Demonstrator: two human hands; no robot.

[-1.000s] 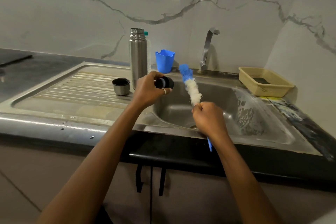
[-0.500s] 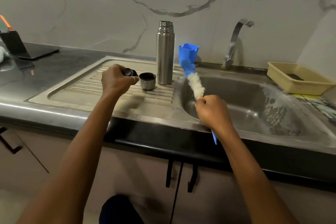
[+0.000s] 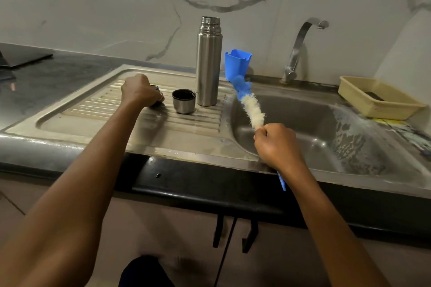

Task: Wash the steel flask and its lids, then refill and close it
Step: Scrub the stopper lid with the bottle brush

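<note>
Left hand (image 3: 140, 91) is clenching around the inner lid (image 3: 154, 88), and I am seeing only a sliver of that small dark piece past the knuckles. Hand and lid are sitting low over the ribbed drainboard (image 3: 93, 109), though I cannot tell whether the lid is touching the steel. At the hand's three o'clock, just beside it, the cup lid (image 3: 183, 101) is standing mouth up on the ribs. A little further out, at about two o'clock, the steel flask (image 3: 208, 63) is standing upright on the drainboard with its neck uncapped and its base close beside the cup lid. Right hand (image 3: 277, 144) is gripping the bottle brush (image 3: 253, 109) in a tight fist over the near rim of the sink basin (image 3: 303, 123). The white bristles are pointing toward eleven o'clock from the fist, the blue tuft at the tip is overlapping the foot of the blue holder (image 3: 238, 63), and the blue handle end is poking out below the wrist at six o'clock. From where I am watching, the flask is standing at that fist's eleven o'clock, apart from the bristles. The tap (image 3: 300, 46) is rising at the fist's twelve o'clock against the marble wall, and a pale yellow tray (image 3: 377, 100) is sitting at two o'clock beside the basin's far right corner.
</note>
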